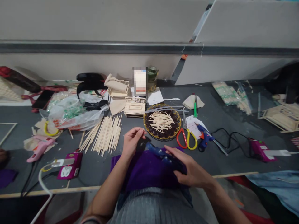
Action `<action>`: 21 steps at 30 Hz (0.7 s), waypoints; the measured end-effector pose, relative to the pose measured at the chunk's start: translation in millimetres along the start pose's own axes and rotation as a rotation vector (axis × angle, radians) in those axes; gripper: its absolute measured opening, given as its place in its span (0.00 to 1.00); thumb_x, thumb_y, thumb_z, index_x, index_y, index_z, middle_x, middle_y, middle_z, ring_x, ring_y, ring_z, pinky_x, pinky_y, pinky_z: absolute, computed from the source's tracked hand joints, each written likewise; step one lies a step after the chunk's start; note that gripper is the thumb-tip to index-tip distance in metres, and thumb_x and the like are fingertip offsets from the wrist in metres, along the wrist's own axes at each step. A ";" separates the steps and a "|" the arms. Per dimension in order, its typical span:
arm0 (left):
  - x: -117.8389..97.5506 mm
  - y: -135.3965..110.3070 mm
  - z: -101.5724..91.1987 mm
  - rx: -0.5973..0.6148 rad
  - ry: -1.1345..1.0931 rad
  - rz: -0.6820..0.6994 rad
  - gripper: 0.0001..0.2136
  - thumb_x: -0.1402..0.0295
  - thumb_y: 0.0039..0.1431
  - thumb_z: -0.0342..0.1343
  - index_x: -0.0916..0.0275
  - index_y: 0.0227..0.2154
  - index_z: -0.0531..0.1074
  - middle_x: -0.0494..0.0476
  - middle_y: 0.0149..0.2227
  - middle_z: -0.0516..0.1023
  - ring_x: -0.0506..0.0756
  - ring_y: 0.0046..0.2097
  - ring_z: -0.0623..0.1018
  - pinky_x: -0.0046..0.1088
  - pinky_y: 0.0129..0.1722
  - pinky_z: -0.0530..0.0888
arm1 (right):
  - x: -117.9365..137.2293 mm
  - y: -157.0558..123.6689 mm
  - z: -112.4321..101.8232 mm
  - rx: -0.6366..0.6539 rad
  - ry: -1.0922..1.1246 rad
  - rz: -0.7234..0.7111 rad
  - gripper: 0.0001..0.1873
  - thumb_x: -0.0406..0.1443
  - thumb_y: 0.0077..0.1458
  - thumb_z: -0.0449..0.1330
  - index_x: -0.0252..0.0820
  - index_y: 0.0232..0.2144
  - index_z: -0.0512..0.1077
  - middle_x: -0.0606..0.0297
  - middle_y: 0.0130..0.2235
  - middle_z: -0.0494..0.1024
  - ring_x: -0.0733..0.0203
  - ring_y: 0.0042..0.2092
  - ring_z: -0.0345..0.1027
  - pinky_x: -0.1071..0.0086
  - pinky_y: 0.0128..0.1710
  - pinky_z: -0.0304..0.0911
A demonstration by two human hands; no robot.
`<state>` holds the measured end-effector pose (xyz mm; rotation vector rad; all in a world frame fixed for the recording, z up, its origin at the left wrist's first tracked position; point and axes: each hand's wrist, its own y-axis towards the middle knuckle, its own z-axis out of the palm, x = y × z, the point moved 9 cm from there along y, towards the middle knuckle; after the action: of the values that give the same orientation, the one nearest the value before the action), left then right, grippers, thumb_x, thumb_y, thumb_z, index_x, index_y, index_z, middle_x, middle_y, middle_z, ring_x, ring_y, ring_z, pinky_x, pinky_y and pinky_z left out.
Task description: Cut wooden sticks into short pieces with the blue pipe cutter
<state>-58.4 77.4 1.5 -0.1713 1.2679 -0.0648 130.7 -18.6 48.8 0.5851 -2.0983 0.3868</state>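
My left hand (133,141) is raised just left of the round woven basket (146,129), its thumb and fingertips pinched together. Whatever sits in that pinch is too small to make out. A dark blue, curved, shiny tool (156,150) is in my right hand (192,168), over a purple cloth (142,166) at the table's front edge. The tool's kind is not clear. Short wooden sticks (161,121) are heaped inside the basket. To the left of my left hand lies a row of long wooden sticks (108,132).
Scissors (185,132) and a blue glue gun (205,140) lie right of the basket. Small wooden models (135,107) stand behind. At left are a plastic bag (77,115), a pink glue gun (40,147) and a magenta box (69,166) with cords. A green-handled cutter (195,107) lies farther back.
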 end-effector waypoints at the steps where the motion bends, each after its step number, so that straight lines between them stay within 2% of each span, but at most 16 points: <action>1: 0.0 0.0 2.1 0.010 0.008 0.006 0.13 0.58 0.49 0.66 0.64 0.29 0.77 0.53 0.27 0.80 0.47 0.25 0.74 0.22 0.30 0.72 | -1.0 3.1 -5.0 -0.073 0.091 -0.011 0.42 0.28 0.45 0.54 0.41 0.64 0.53 0.53 0.57 0.69 0.51 0.55 0.67 0.59 0.54 0.66; 3: -0.6 -0.8 7.7 0.033 0.036 0.023 0.14 0.57 0.50 0.65 0.64 0.29 0.76 0.54 0.27 0.79 0.47 0.26 0.74 0.23 0.31 0.72 | -9.1 11.8 -9.9 -0.218 0.146 0.021 0.39 0.27 0.46 0.52 0.42 0.63 0.54 0.55 0.52 0.72 0.55 0.50 0.71 0.62 0.48 0.70; 4: -1.4 -1.6 10.7 0.046 0.057 0.036 0.14 0.57 0.51 0.65 0.64 0.29 0.76 0.54 0.27 0.79 0.48 0.26 0.74 0.24 0.31 0.72 | -12.3 16.0 -12.7 -0.309 0.103 0.037 0.39 0.26 0.45 0.52 0.42 0.61 0.55 0.55 0.51 0.72 0.54 0.49 0.71 0.61 0.48 0.70; 6: -4.4 -4.0 16.3 0.074 0.102 0.073 0.14 0.56 0.52 0.64 0.64 0.29 0.76 0.53 0.26 0.78 0.49 0.27 0.75 0.24 0.31 0.72 | -10.6 23.6 -15.5 -0.446 -0.075 0.021 0.37 0.27 0.42 0.53 0.41 0.58 0.58 0.52 0.53 0.70 0.49 0.54 0.67 0.54 0.54 0.66; 8: -7.7 -7.1 19.7 0.096 0.150 0.108 0.14 0.56 0.53 0.63 0.64 0.29 0.76 0.52 0.25 0.77 0.49 0.27 0.74 0.24 0.32 0.72 | -3.3 29.0 -15.7 -0.527 -0.229 -0.033 0.35 0.28 0.42 0.54 0.39 0.56 0.59 0.50 0.51 0.70 0.46 0.54 0.65 0.50 0.54 0.64; 14: -20.1 -18.6 25.8 0.168 0.280 0.219 0.11 0.60 0.57 0.60 0.65 0.29 0.77 0.56 0.29 0.79 0.52 0.32 0.76 0.25 0.35 0.73 | 9.7 33.9 -14.2 -0.574 -0.441 -0.129 0.29 0.30 0.45 0.56 0.37 0.52 0.61 0.49 0.46 0.72 0.44 0.48 0.67 0.49 0.48 0.66; 21: -40.3 -30.8 35.1 0.226 0.440 0.386 0.08 0.66 0.60 0.57 0.64 0.31 0.76 0.56 0.31 0.79 0.52 0.34 0.77 0.24 0.35 0.72 | 11.1 33.3 -11.4 -0.584 -0.464 -0.161 0.28 0.31 0.46 0.56 0.33 0.52 0.62 0.46 0.45 0.73 0.43 0.47 0.67 0.50 0.47 0.66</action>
<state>-35.6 56.1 54.6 0.2998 1.7001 0.0918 115.1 11.9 62.6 0.5137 -2.4231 -0.4907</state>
